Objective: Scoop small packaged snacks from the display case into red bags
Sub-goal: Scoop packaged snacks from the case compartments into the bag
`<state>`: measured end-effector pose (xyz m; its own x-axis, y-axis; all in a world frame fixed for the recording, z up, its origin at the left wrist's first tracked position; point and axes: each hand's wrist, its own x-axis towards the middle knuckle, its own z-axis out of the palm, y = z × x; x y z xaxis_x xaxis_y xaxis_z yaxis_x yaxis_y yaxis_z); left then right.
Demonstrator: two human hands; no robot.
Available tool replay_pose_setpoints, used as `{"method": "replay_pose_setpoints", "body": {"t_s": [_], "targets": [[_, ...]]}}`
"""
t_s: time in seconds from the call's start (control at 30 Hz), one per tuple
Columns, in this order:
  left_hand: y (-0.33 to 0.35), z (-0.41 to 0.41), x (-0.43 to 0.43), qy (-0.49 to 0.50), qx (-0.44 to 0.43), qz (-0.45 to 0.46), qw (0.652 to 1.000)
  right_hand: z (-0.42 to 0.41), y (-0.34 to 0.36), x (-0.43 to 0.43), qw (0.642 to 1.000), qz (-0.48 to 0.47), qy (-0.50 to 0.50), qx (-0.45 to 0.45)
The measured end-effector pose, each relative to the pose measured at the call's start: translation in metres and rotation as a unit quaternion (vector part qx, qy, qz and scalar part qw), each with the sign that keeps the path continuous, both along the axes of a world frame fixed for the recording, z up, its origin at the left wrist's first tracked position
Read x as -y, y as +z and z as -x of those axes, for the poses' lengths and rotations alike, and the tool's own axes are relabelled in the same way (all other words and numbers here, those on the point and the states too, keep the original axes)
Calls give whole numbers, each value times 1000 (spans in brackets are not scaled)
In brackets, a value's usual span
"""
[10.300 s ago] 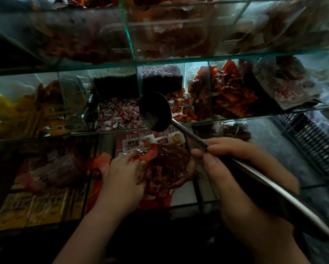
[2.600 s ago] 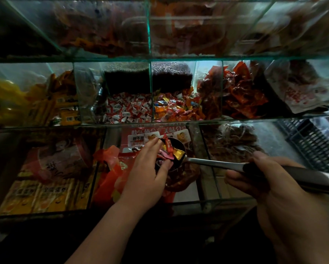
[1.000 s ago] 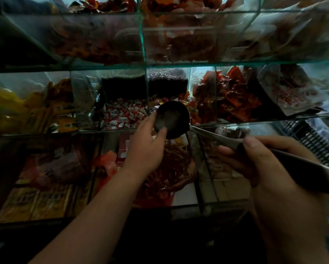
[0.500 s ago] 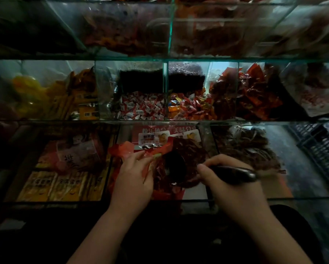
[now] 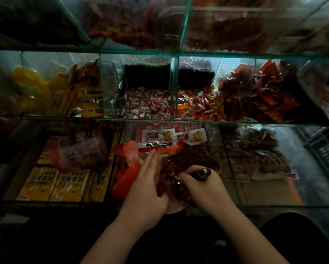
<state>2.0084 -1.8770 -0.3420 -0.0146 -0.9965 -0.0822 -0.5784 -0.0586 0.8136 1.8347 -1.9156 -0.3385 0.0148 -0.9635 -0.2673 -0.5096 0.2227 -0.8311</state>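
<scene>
- Right hand [image 5: 201, 187] is wrapped tight round the dark handle of the scoop [image 5: 203, 173]; its bowl is hidden inside the red bag [image 5: 124, 176].
- Left hand [image 5: 148, 181] lays straight fingers on the bag's mouth; the thumb is hidden, so its grip cannot be told.
- Wrapped candies [image 5: 196, 108] lie in the compartment above.

This is a snack shop selling loose goods. A tiered glass display case [image 5: 181, 33] is split into compartments. One holds a heap of white-and-red wrapped candies [image 5: 148, 105]. Just right of it lie mixed bright sweets [image 5: 198, 108], left of it yellow packets [image 5: 78, 92], farther right red foil packs [image 5: 270, 96], and below it printed product labels [image 5: 174, 135].
</scene>
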Motion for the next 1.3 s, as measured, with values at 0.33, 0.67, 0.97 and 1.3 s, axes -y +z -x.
{"method": "replay_pose_setpoints", "body": {"t_s": [0.33, 0.67, 0.97, 1.3], "targets": [[2, 7, -5, 2, -22, -21, 1000, 24, 26, -25, 955, 37, -212, 206], [0, 8, -5, 6, 6, -3, 1000, 51, 37, -35, 926, 51, -280, 249], [21, 21, -8, -20, 157, 103, 982, 54, 48, -42, 939, 104, -258, 204], [21, 25, -8, -39, 154, 131, 979, 69, 52, -38, 910, 52, -316, 264]]}}
